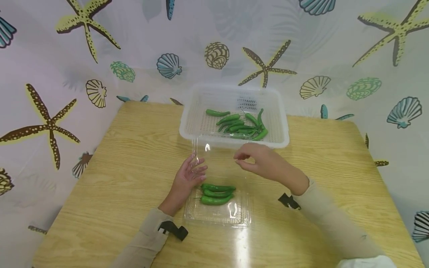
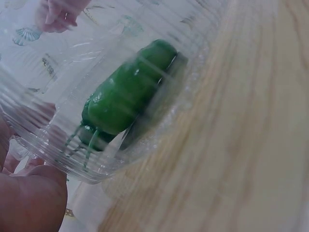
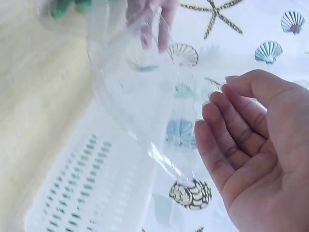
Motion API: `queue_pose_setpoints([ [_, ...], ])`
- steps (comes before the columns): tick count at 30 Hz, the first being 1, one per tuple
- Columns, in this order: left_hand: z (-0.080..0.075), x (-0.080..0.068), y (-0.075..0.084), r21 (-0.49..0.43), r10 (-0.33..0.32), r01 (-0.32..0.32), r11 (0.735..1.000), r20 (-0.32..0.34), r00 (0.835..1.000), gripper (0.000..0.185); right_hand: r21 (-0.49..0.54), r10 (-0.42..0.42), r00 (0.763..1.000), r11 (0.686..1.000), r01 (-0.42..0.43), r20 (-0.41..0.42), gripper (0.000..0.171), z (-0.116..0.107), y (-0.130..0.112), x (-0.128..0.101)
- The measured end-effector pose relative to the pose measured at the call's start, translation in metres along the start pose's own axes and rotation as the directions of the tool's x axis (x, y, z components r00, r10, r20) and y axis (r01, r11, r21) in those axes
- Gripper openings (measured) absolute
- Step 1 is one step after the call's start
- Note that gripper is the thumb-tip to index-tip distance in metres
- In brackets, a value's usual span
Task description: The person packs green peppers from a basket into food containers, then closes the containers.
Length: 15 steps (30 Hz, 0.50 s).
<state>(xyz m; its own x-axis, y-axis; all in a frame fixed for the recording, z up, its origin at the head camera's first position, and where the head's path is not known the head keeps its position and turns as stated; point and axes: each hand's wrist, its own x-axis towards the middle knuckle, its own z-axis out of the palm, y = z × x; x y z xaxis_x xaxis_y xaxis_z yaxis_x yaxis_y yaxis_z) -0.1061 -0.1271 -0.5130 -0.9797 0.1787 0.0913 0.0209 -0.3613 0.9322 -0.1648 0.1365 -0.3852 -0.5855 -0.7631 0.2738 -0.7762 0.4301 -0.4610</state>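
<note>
A clear plastic clamshell box (image 1: 214,217) sits on the table with its lid (image 1: 219,158) raised. Several green chili peppers (image 1: 217,200) lie side by side in its base; the left wrist view shows green peppers (image 2: 125,92) through the ribbed wall. My left hand (image 1: 184,180) is at the box's left side, fingers spread against the clear plastic near the lid. To the right of the lid, my right hand (image 1: 263,160) hovers with loosely bent fingers and nothing between them. In the right wrist view its fingertips (image 3: 200,128) are close to the lid's edge.
Behind the box stands a white perforated basket (image 1: 281,126) with several more green chili peppers (image 1: 234,123) in it. The wood-grain table (image 1: 140,149) meets a curtain (image 1: 187,33) printed with shells and starfish at the back and sides.
</note>
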Motion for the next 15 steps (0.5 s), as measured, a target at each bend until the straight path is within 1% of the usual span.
queue_pose_setpoints([
  [4, 0.000, 0.000, 0.001, 0.003, 0.008, -0.008, 1.000, 0.005, 1.000, 0.079, 0.013, -0.010, 0.997, 1.000, 0.011, -0.077, 0.009, -0.019, 0.012, 0.003],
  [7, 0.000, 0.000, 0.002, 0.017, 0.010, -0.010, 1.000, 0.005, 1.000, 0.078, 0.016, 0.006, 0.993, 1.000, -0.004, -0.117, 0.010, -0.032, 0.020, 0.004],
  [9, 0.000, 0.000, 0.002, 0.023, 0.009, -0.009, 1.000, 0.007, 1.000, 0.078, 0.017, 0.043, 0.989, 0.999, -0.040, -0.144, 0.011, -0.040, 0.026, 0.006],
  [12, 0.000, -0.001, 0.002, 0.023, 0.005, -0.005, 1.000, 0.010, 1.000, 0.078, 0.026, 0.120, 0.978, 0.993, -0.118, -0.172, 0.012, -0.050, 0.035, 0.008],
  [15, 0.001, -0.001, 0.003, 0.021, 0.004, -0.004, 1.000, 0.009, 1.000, 0.078, 0.043, 0.201, 0.964, 0.980, -0.197, -0.173, 0.015, -0.057, 0.045, 0.011],
])
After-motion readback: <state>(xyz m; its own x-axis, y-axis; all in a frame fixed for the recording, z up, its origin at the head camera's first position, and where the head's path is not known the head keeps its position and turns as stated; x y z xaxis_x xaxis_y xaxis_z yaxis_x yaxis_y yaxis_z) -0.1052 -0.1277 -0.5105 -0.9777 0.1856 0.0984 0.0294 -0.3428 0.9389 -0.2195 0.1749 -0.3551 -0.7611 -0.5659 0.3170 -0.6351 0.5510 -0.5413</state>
